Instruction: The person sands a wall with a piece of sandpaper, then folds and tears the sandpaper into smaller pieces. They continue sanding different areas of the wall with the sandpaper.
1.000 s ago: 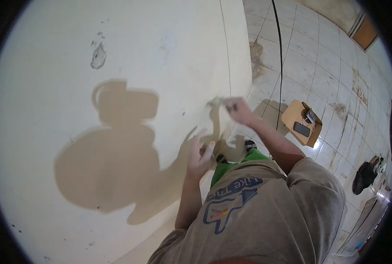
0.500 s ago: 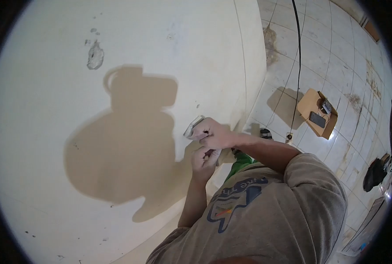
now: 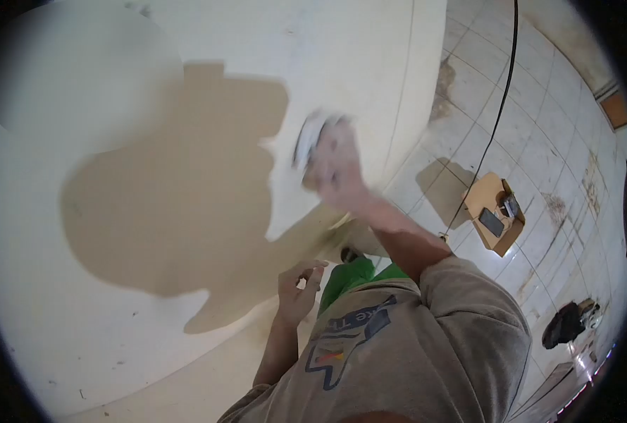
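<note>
My right hand (image 3: 338, 166) is closed round a flat pale piece with a darker edge (image 3: 308, 141), held against or close to the white wall (image 3: 356, 56). Motion smears both, so the kind of piece and whether it touches cannot be told. My left hand (image 3: 298, 292) hangs lower, in front of my shirt and near the wall's lower part. Its fingers curl loosely, with a gap between them and the thumb, and nothing shows in it. A large brown shadow (image 3: 179, 190) of my head and arms falls on the wall.
On the tiled floor (image 3: 482, 92) to the right stands an open cardboard box (image 3: 477, 201) with a dark phone-like device (image 3: 491, 221) inside. A black cable (image 3: 500, 116) hangs down past it. A dark bundle (image 3: 566, 326) lies farther right. A blurred pale disc covers the upper left.
My hands, close together before, are now apart. The right has moved up along the wall with the pale piece; the left has dropped lower. The camera view has shifted too.
</note>
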The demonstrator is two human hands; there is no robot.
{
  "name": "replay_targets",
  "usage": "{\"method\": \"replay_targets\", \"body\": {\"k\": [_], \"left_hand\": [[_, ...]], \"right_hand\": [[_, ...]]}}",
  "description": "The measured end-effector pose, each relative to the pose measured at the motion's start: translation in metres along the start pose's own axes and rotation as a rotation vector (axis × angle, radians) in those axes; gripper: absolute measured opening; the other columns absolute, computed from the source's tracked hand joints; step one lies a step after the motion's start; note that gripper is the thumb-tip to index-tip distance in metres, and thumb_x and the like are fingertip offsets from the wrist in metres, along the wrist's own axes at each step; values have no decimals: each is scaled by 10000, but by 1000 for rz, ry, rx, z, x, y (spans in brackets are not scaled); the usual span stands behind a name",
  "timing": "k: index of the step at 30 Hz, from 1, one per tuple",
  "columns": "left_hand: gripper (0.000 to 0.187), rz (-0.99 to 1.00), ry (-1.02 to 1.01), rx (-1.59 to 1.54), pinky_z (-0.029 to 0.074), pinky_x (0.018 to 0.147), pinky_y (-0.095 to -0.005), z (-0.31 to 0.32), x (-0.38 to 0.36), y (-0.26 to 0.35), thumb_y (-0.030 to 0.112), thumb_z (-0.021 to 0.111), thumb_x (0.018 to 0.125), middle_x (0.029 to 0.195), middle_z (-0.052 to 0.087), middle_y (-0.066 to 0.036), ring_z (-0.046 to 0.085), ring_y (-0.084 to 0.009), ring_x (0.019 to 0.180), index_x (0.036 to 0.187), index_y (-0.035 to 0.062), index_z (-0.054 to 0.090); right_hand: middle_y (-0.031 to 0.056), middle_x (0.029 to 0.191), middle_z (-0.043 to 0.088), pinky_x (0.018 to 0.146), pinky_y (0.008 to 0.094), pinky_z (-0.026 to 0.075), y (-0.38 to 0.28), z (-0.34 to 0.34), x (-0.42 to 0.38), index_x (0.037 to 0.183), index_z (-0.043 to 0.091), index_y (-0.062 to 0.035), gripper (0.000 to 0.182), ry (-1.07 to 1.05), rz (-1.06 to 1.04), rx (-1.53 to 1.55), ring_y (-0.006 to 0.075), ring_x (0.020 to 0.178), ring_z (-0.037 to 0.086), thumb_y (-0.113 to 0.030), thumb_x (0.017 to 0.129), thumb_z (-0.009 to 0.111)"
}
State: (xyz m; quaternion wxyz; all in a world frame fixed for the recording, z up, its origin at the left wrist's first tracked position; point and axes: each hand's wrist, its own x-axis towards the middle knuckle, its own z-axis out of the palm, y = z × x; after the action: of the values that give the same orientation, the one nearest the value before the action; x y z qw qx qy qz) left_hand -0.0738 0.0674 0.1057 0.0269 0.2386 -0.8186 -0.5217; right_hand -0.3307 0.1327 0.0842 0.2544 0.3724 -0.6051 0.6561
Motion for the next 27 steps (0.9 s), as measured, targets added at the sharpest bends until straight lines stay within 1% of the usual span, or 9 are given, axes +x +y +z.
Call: {"method": "replay_targets", "body": {"k": [4, 7, 10, 13, 17, 20, 22, 25, 27], "left_hand": [[167, -76, 21, -44, 446, 587, -249, -11, -17, -5, 163, 655, 968, 700, 636, -19, 561, -83, 605, 1022, 21, 726], [163, 1, 14, -32, 463, 596, -251, -24, -18, -17, 155, 651, 972, 719, 645, -21, 565, -87, 616, 1031, 21, 721], [186, 95, 13, -60, 485, 615, -254, -31, -22, -24, 192, 656, 977, 798, 669, -23, 576, -83, 665, 1045, 31, 720], [194, -25, -40, -99, 487, 619, -257, -40, -30, -22, 207, 664, 974, 835, 679, -29, 582, -87, 680, 1047, 37, 721], [181, -47, -97, -226, 484, 615, -257, -50, -36, -64, 191, 674, 961, 803, 670, -32, 579, -91, 670, 1049, 40, 721], [209, 80, -178, -103, 465, 595, -266, -70, -38, -72, 194, 713, 921, 748, 636, -23, 550, -86, 643, 1074, 53, 720], [276, 255, -253, 135, 449, 583, -274, -87, -37, -86, 202, 741, 888, 710, 606, -17, 526, -83, 621, 1124, 64, 708], [368, 376, -276, 134, 448, 584, -292, -95, -41, -102, 211, 758, 859, 693, 588, -26, 518, -107, 604, 1193, 84, 674], [412, 474, -230, 79, 460, 594, -298, -102, -48, -104, 207, 760, 850, 698, 593, -36, 528, -123, 602, 1231, 94, 649]], "right_hand": [[127, 840, 500, 810, 406, 387, -65, 9, -46, 711, 511, -40, 101, -495, 73, 366, 332, 900, 477, 55, 697, 542], [126, 883, 557, 793, 398, 444, -27, -10, -41, 847, 635, -24, 129, -530, 356, 589, 316, 855, 544, 12, 727, 605], [79, 863, 646, 784, 301, 489, -32, -68, 38, 975, 652, 22, 190, 26, 847, 215, 134, 856, 583, -11, 869, 498], [83, 910, 659, 830, 323, 492, 15, -63, 55, 1001, 651, 48, 245, 258, 609, 143, 161, 897, 596, 1, 854, 460], [245, 1035, 655, 899, 454, 470, -43, 37, -20, 1050, 631, 14, 260, 169, 534, -188, 413, 1012, 609, -118, 922, 447], [115, 814, 463, 725, 365, 420, -107, 80, -89, 849, 489, 0, 96, -93, 284, 178, 245, 797, 476, 36, 791, 422], [77, 796, 463, 708, 327, 413, -138, 82, -116, 852, 502, -1, 158, -436, 576, 396, 170, 774, 464, 51, 722, 429], [24, 709, 427, 600, 315, 344, -150, 63, -105, 722, 406, -72, 175, -406, 871, 578, 134, 657, 388, 0, 871, 464], [-41, 667, 402, 561, 285, 319, -137, 33, -45, 685, 445, -96, 259, -196, 778, 130, 86, 626, 367, -38, 934, 491]]}}
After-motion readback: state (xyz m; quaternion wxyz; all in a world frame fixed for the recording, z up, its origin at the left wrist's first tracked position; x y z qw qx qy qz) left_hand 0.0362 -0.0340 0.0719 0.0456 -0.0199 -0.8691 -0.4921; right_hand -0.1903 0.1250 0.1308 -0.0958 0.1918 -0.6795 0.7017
